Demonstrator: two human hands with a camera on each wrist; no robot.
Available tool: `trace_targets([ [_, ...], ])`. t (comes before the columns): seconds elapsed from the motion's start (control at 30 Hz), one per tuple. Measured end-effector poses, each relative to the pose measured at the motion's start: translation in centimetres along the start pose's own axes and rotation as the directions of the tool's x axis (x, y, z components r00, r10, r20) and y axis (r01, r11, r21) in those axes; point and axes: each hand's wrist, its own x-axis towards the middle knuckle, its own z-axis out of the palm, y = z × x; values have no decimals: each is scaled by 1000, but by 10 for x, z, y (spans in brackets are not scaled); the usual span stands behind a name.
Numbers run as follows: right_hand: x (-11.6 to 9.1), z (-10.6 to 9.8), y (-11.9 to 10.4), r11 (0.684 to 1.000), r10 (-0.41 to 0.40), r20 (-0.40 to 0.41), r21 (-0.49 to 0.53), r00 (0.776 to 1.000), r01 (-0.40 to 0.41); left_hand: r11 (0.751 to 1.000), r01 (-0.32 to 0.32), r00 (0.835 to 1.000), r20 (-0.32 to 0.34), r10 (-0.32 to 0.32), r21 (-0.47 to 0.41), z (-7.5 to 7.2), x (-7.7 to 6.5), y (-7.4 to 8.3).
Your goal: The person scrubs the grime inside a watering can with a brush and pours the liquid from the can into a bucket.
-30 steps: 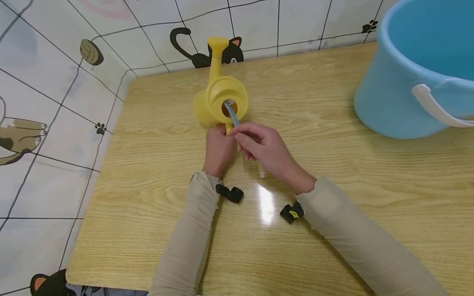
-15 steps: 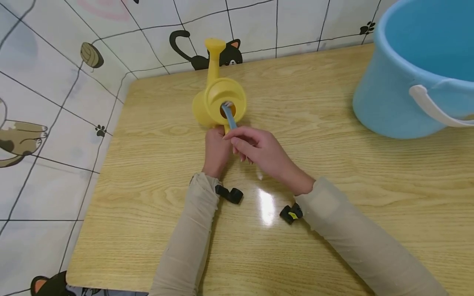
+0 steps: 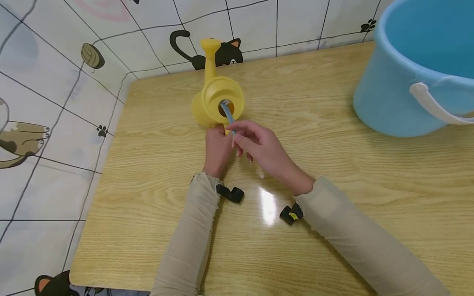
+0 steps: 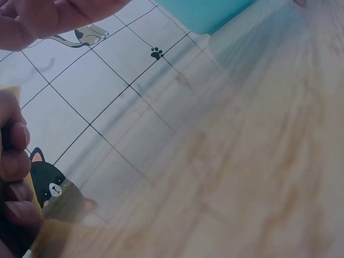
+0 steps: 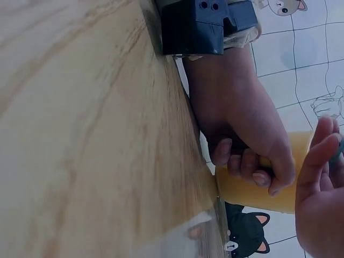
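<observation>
A yellow watering can (image 3: 201,109) stands toward the back of the table, its spout pointing at the tiled wall. My left hand (image 3: 217,150) grips its handle, and the curled fingers (image 5: 250,165) show in the right wrist view. Between thumb and forefinger my right hand (image 3: 261,148) pinches a slim blue brush (image 3: 228,115). The brush slants down into the round opening in the can's top, with its pale head partly hidden inside. In the right wrist view a bit of the brush (image 5: 337,156) shows beside my right fingers.
A large light-blue bucket (image 3: 392,102) with a white handle (image 3: 433,105) stands on the right side of the wood-grain table (image 3: 148,205). White tiled walls (image 3: 296,24) with cat drawings border the table at the back and left. Black cameras sit at both wrists.
The watering can has turned slightly, its spout shifting left. The brush and my right fingers have made small shifts at the opening. My left hand keeps its grip.
</observation>
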Motion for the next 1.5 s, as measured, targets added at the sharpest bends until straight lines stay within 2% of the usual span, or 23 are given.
trace_targets([
  [0.23, 1, -5, 4, 998, 5, -158, 56, 987, 4, 999, 10, 1000, 18, -9, -52, 4, 0, 2],
  [0.33, 2, -7, 6, 995, 1, -234, 99, 972, 23, 998, 10, 1000, 19, -9, -56, 5, 0, 2],
  [0.5, 2, -9, 8, 993, -24, -335, 101, 942, 61, 1000, 12, 1000, 17, -12, -26, 6, -1, 1],
  [0.63, 2, -9, 8, 993, -31, -360, 92, 933, 69, 1000, 7, 1000, 12, -7, -17, 6, -2, 1],
  [0.83, 3, -11, 8, 997, -17, -393, 67, 920, 47, 998, 31, 1000, -1, -31, -60, 6, -1, 0],
  [1.07, 5, -14, 10, 985, 34, -371, 172, 928, 32, 996, 26, 1000, -8, -27, -91, 6, -1, 0],
  [1.27, 6, -15, 10, 970, 89, -395, 241, 914, 10, 995, 34, 999, -11, -36, -96, 7, -1, 0],
  [1.37, 5, -14, 8, 972, 53, -392, 232, 918, 43, 995, 35, 999, -7, -36, -94, 6, -1, 1],
  [1.5, 2, -10, 3, 979, -36, -358, 174, 933, 105, 996, 37, 999, -4, -37, -83, 5, -1, 1],
])
